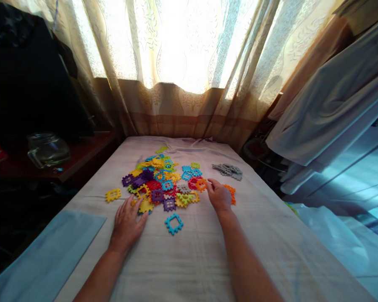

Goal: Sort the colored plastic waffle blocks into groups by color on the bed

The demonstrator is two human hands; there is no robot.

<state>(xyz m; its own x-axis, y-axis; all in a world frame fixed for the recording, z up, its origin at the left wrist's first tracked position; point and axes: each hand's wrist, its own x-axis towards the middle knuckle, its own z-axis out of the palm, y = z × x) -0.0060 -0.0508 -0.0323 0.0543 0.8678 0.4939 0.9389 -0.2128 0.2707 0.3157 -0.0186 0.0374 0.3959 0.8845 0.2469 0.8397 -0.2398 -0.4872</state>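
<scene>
A heap of notched plastic building tiles in many colours lies on the cloth-covered table. My left hand point(128, 224) rests open at the near left of the heap, its fingertips touching a yellow tile point(145, 206). At the heap's right side my right hand point(219, 196) pinches an orange tile point(201, 185) between thumb and fingers. More orange tiles point(231, 193) lie just right of that hand, partly hidden by it. A blue square frame tile point(174, 224) sits apart, nearer to me. Purple tiles point(157, 195) show in the heap's middle.
Grey tiles point(228, 170) form a separate group at the right back. One yellow frame tile point(113, 194) lies far left. A pale blue cloth point(78, 247) covers the table's left edge. Beyond it, a glass jar point(48, 150) stands on a dark shelf. Curtains point(176, 105) hang behind.
</scene>
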